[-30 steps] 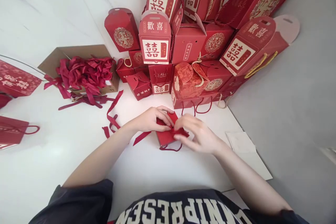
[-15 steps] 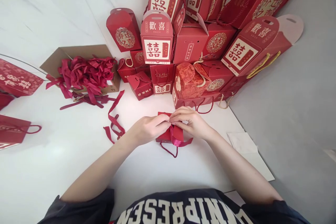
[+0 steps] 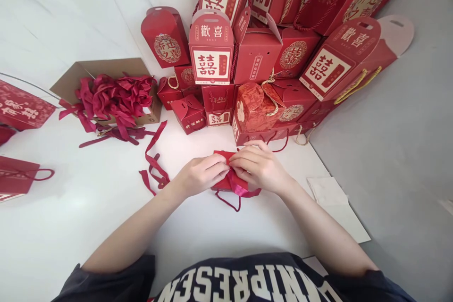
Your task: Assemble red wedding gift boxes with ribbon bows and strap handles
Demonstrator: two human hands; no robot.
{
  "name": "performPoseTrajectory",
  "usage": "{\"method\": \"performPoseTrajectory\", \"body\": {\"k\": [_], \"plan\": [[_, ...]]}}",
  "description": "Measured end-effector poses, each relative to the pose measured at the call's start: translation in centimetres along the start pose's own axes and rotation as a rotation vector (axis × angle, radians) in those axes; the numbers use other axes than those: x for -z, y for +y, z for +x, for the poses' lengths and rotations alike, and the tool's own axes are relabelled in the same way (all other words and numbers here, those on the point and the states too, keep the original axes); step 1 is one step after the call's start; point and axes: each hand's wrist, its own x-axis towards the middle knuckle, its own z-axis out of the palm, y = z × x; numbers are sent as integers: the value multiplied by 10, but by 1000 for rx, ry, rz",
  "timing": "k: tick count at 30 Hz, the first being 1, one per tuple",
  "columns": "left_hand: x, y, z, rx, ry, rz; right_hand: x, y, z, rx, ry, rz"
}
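Observation:
A small red gift box (image 3: 221,184) stands on the white table in front of me, its dark red cord handle (image 3: 228,205) hanging over the near side. On top of it lies a shiny crimson ribbon (image 3: 241,190), its loose end trailing to the right. My left hand (image 3: 205,174) is closed at the box's upper left, fingertips pinched on the ribbon. From the right, my right hand (image 3: 257,165) pinches the ribbon at the same spot, its fingers curled. The fingertips nearly meet and hide the part of the ribbon between them.
A cardboard box (image 3: 67,80) heaped with crimson ribbons (image 3: 113,96) stands at the left. Loose ribbon strips (image 3: 155,160) lie beside my left forearm. Stacked red gift boxes (image 3: 258,56) fill the back. At the right edge lies a white sheet (image 3: 327,191).
My right hand has turned and curled further over the top of the box. My left hand stays nearly in place, and the ribbon's loose end has shifted slightly.

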Motion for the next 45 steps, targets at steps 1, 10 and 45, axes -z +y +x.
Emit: {"method": "performPoseTrajectory", "body": {"k": [1, 10, 45], "plan": [[0, 0, 0, 1, -1, -4, 1, -1, 0, 6, -4, -29], [4, 1, 2, -19, -12, 43, 0, 0, 0, -143, -22, 251], [5, 1, 7, -41, -71, -30, 3, -3, 6, -201, -103, 223]]}}
